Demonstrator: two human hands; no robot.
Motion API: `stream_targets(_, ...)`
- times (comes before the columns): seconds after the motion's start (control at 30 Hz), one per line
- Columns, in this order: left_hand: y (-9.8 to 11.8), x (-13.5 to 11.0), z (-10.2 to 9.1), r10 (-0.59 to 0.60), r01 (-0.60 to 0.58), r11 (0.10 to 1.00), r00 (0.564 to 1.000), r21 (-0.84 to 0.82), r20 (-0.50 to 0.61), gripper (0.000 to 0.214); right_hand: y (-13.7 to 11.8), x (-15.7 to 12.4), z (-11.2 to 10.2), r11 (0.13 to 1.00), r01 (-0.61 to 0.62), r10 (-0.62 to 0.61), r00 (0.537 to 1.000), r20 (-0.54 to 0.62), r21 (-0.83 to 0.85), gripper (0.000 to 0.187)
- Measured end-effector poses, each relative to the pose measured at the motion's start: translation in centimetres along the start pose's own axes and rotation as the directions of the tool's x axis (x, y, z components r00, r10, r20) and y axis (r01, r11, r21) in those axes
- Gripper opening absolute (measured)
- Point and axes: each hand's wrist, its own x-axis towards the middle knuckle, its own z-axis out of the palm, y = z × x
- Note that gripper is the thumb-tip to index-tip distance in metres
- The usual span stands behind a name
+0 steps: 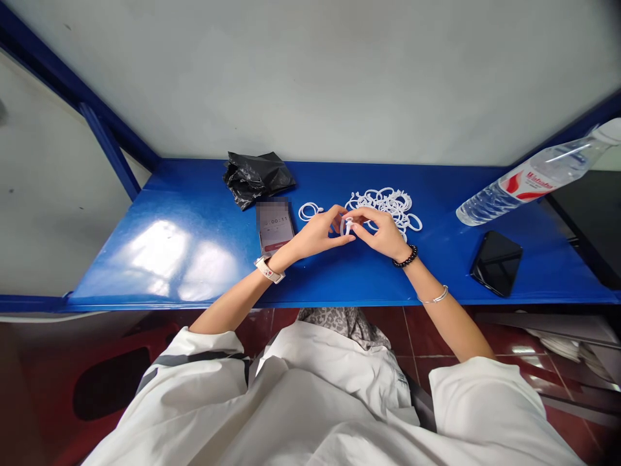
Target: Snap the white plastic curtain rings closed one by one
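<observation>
My left hand (323,233) and my right hand (381,234) meet over the blue table, their fingers closed around a small white loop (348,226). The loop looks like a thin band with a thicker end; its exact kind is too small to tell, and fingers hide part of it. Just behind my right hand lies a tangled pile of similar white loops (395,204). One separate white loop (309,211) rests on the table beyond my left hand, apart from the pile.
On the blue table (378,278), a phone showing a timer (274,223) lies left of my hands, with a crumpled black plastic bag (259,178) behind it. To the right are a dark phone (497,262) and a water bottle (533,175). A grey wall backs the table.
</observation>
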Motion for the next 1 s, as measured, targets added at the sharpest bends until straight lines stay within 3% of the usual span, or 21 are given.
stream_targets(0.1, 0.3, 0.0, -0.1, -0.019, 0.02, 0.996, 1.0, -0.088, 0.012, 0.047, 0.0, 0.1, -0.4, 1.0, -0.025, 0.025, 0.999, -0.034, -0.002, 0.014)
stream_targets(0.27, 0.1, 0.3, -0.3, -0.074, 0.128, 0.925, 0.984, -0.359, 0.16, 0.058, -0.3, 0.3, -1.1, 0.998, -0.051, 0.054, 0.995, -0.078, 0.047, 0.01)
stream_targets(0.47, 0.2, 0.3, -0.6, -0.118, 0.282, 0.727, 0.949, -0.625, 0.291, 0.064, -0.4, 0.3, -1.6, 0.979, -0.068, 0.076, 0.997, -0.032, 0.192, 0.023)
stream_targets(0.67, 1.7, 0.3, -0.8, -0.153, 0.432, 0.557, 0.893, -0.709, 0.423, 0.058, -0.4, 0.2, -1.5, 0.943, -0.134, 0.133, 0.991, 0.021, 0.306, 0.028)
stream_targets(0.87, 1.7, 0.3, -0.6, -0.252, 0.447, 0.61, 0.892, -0.654, 0.375, 0.057, -0.7, 0.3, -1.0, 0.922, -0.184, 0.185, 0.982, 0.03, 0.341, 0.028)
stream_targets(1.0, 1.3, 0.2, -0.5, -0.284, 0.372, 0.716, 0.928, -0.591, 0.241, 0.056, -0.7, 0.4, -1.0, 0.919, -0.23, 0.243, 0.97, -0.002, 0.32, 0.034)
